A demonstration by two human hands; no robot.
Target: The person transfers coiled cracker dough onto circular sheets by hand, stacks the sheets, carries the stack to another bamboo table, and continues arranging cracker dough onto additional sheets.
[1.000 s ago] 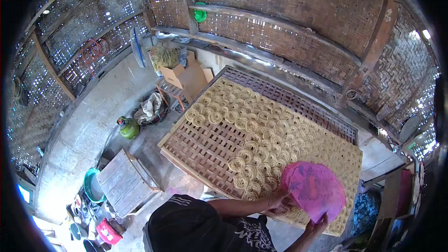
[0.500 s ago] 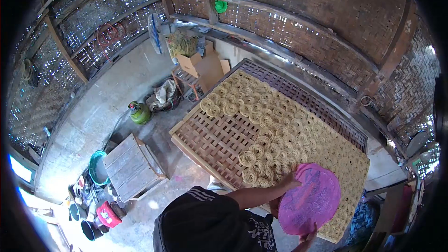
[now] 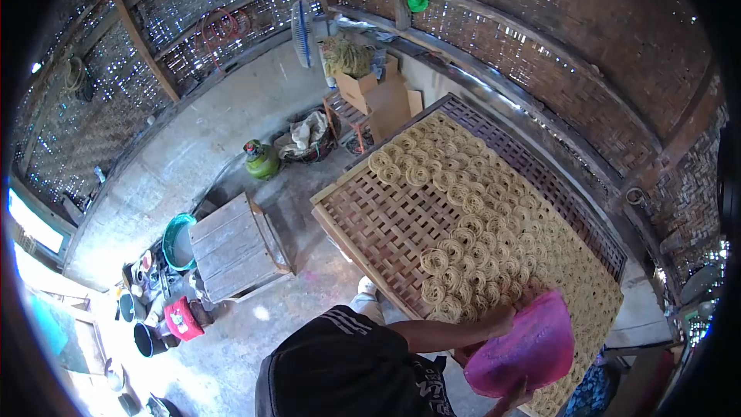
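My left hand [image 3: 500, 320] is closed on the upper left edge of a round pink tray [image 3: 529, 344], which is tilted and looks bowed. Lower down, my right hand [image 3: 519, 396] grips its bottom edge, partly cut off by the frame. The tray is over the near edge of a large woven bamboo rack [image 3: 378, 220]. Coiled nests of pale yellow strands, like noodles [image 3: 494, 251], cover much of that rack in rows. Some nests lie close to my left hand, and the tray hides others.
A wooden box table [image 3: 235, 251] stands on the floor to the left, beside a teal basin [image 3: 179, 242]. Behind it are a green gas cylinder [image 3: 261, 161] and a cardboard box [image 3: 386, 104] on a low stand. A fan [image 3: 301, 35] is near the wall.
The pink tray has tipped, from showing its broad round face to a more slanted, bowed shape. Both hands keep hold of it. The view has turned, shifting the room rightward.
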